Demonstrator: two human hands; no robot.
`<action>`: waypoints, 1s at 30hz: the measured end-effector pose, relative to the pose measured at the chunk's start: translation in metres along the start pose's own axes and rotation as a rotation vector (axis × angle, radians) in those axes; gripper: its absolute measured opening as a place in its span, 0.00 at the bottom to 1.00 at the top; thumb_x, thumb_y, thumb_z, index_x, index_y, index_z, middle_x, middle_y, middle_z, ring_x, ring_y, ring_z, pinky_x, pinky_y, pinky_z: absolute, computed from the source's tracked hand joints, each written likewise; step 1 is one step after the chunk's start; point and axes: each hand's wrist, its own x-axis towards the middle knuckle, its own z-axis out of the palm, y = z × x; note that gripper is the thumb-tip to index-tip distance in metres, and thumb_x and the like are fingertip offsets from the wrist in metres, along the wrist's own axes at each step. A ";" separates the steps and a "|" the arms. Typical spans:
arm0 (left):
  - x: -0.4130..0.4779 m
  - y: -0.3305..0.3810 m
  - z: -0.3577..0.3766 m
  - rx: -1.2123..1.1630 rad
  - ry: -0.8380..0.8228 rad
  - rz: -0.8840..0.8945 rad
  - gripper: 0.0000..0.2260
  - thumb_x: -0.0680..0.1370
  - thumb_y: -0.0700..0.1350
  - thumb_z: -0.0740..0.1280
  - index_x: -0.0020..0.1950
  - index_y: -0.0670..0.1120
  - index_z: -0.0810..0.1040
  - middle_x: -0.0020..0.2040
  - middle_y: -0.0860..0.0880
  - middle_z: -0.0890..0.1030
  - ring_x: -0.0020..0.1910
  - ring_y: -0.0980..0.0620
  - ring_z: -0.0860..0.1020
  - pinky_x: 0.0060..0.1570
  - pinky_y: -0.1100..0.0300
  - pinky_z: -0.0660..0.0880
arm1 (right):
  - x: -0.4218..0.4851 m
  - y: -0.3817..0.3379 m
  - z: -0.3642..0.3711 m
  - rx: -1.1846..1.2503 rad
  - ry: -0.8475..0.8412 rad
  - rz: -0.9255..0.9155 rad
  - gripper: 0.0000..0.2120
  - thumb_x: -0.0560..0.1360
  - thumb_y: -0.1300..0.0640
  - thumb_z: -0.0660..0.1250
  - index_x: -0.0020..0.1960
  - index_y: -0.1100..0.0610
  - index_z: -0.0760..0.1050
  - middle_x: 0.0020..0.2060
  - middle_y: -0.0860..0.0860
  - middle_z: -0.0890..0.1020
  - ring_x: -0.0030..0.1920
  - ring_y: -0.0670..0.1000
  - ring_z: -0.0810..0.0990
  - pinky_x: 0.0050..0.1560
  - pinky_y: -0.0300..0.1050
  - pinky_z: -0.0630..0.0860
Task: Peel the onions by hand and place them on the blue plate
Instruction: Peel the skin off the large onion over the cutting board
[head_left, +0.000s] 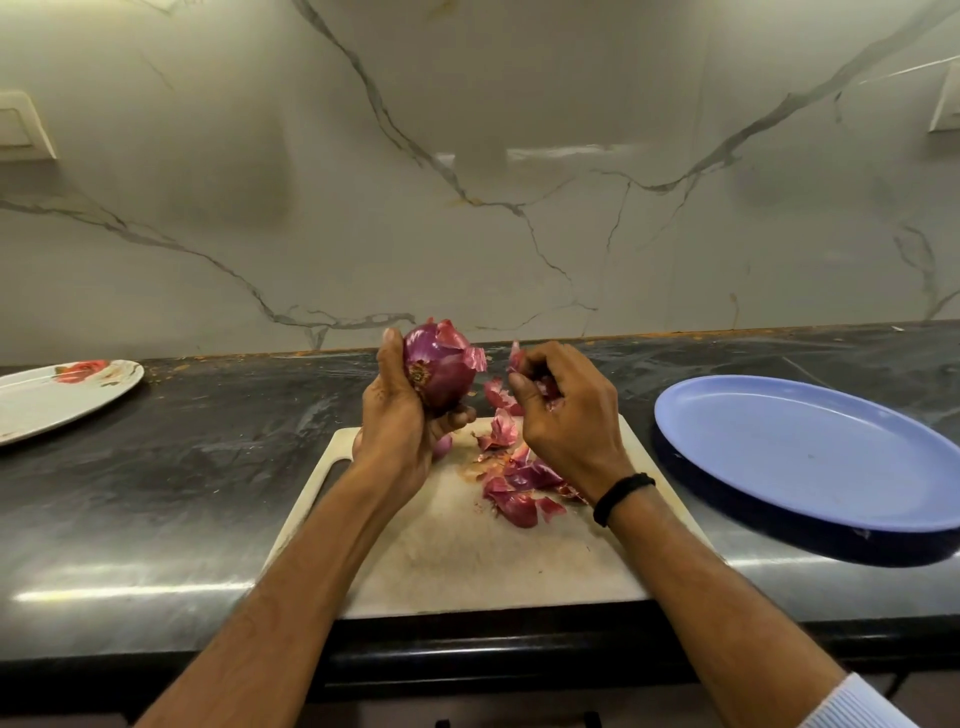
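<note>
Left hand (397, 415) grips onion (439, 376) (right hand (558, 410) pinches peel (519, 358))

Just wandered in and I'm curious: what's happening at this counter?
A person is peeling a round red onion, gripped in the left hand above a white cutting board. The right hand pinches a torn-off piece of purple skin, and a heap of loose skins lies on the board. The round blue plate to the right holds no onion yet.
</note>
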 end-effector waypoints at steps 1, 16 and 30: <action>0.000 0.000 -0.001 0.013 -0.003 0.014 0.32 0.74 0.74 0.58 0.58 0.48 0.77 0.36 0.43 0.85 0.32 0.47 0.82 0.25 0.59 0.76 | -0.001 -0.001 0.001 -0.013 -0.017 -0.004 0.06 0.77 0.58 0.68 0.43 0.59 0.76 0.40 0.50 0.76 0.40 0.44 0.72 0.41 0.28 0.67; -0.008 -0.005 0.006 0.216 -0.227 0.185 0.15 0.83 0.58 0.58 0.62 0.51 0.76 0.58 0.40 0.80 0.47 0.42 0.85 0.33 0.55 0.83 | 0.001 -0.001 0.005 0.108 -0.104 0.022 0.19 0.76 0.47 0.69 0.62 0.58 0.75 0.53 0.52 0.79 0.48 0.47 0.79 0.50 0.31 0.76; -0.004 -0.011 0.004 0.286 -0.205 0.149 0.18 0.83 0.59 0.58 0.54 0.45 0.77 0.42 0.43 0.80 0.29 0.54 0.79 0.26 0.62 0.74 | 0.002 0.002 0.003 0.067 -0.084 -0.045 0.06 0.78 0.68 0.63 0.51 0.60 0.77 0.46 0.53 0.78 0.45 0.47 0.75 0.48 0.29 0.71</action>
